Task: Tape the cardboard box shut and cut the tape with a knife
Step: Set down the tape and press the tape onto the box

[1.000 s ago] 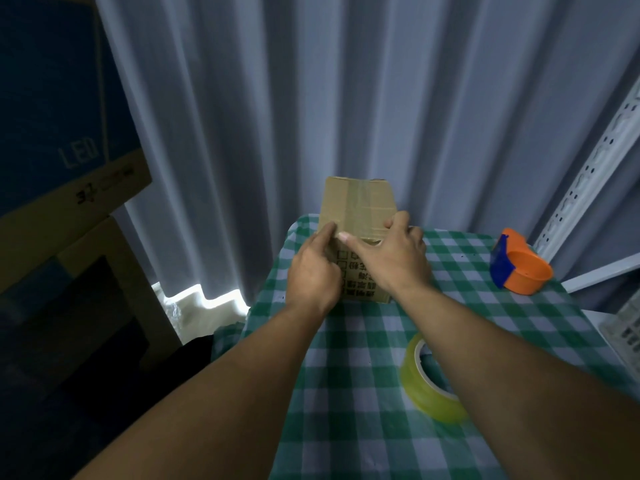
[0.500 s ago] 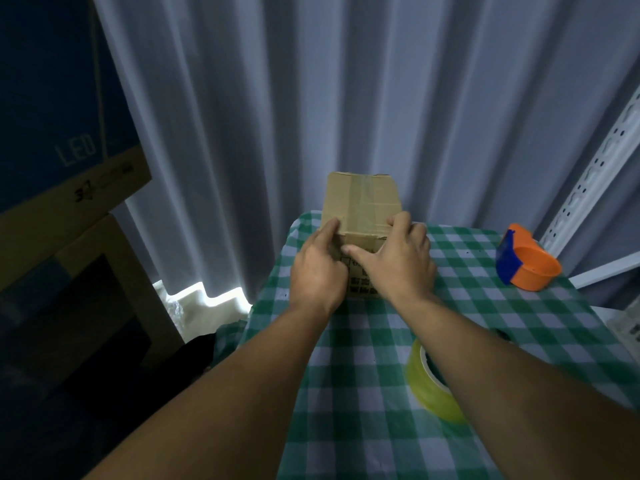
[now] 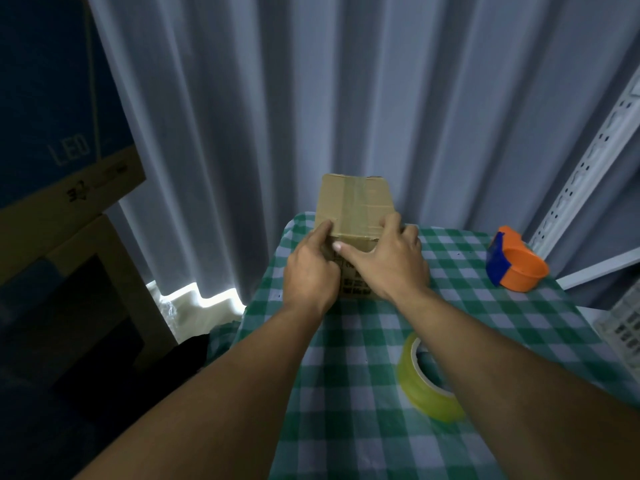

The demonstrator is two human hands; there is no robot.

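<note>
The place reads as a storage corner or back room used for packing, not a tidy living space; a small table under a green-and-white checked cloth (image 3: 485,323) stands pushed against pale grey pleated curtains (image 3: 311,98) that close off the whole background; to the left, large flat cartons (image 3: 69,188) are stacked on edge, one printed blue with the letters "LED", the kind that appliances ship in; at the right edge a slotted white metal shelving upright (image 3: 588,161) rises at a slant, with a pale plastic crate (image 3: 623,327) beside it; light is dim, with daylight leaking under the curtain hem (image 3: 197,296).
</note>
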